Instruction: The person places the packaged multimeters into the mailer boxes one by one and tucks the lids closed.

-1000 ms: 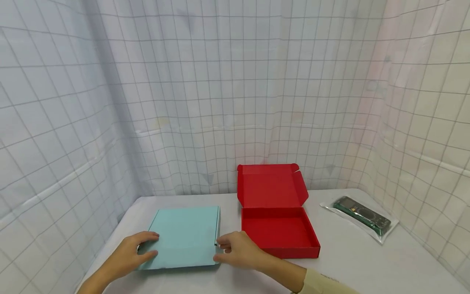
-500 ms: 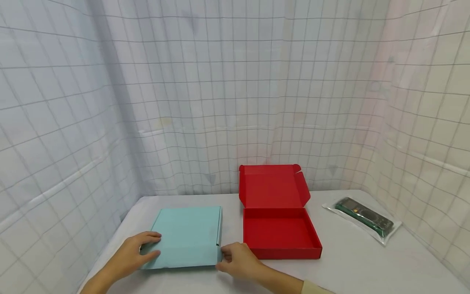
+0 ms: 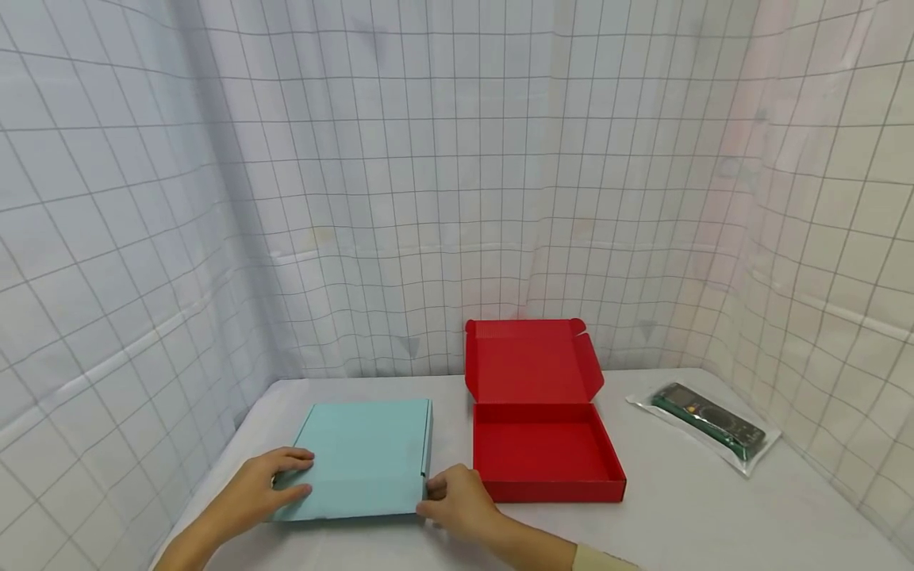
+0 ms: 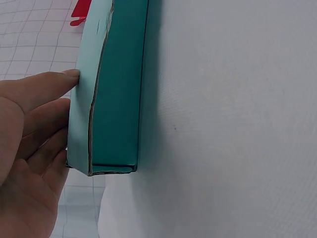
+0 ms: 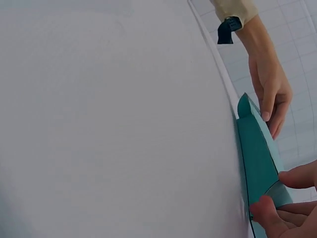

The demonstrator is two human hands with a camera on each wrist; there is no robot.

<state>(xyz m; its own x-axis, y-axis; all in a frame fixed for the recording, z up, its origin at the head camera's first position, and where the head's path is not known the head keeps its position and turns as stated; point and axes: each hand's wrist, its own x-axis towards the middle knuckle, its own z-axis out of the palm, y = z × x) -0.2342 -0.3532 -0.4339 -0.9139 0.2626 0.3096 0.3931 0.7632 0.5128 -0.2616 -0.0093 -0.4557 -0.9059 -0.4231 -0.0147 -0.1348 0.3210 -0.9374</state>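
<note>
Flat pale-blue cardboard box (image 3: 367,452) lay left of open red cardboard box (image 3: 550,492), front edge running toward it, right hand (image 3: 464,501) pinching the nearer front corner, left hand (image 3: 255,490), grip apart, touching the farther side.

right hand (image 5: 297,220): grips teal box (image 5: 255,153), near corner | left hand (image 5: 272,87): far end | white surface (image 5: 119,124)

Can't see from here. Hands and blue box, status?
Left hand on blue box, left side. Right hand pinching its front right corner. Lid down. Open red box nearby, seemingly not blocking.
</note>
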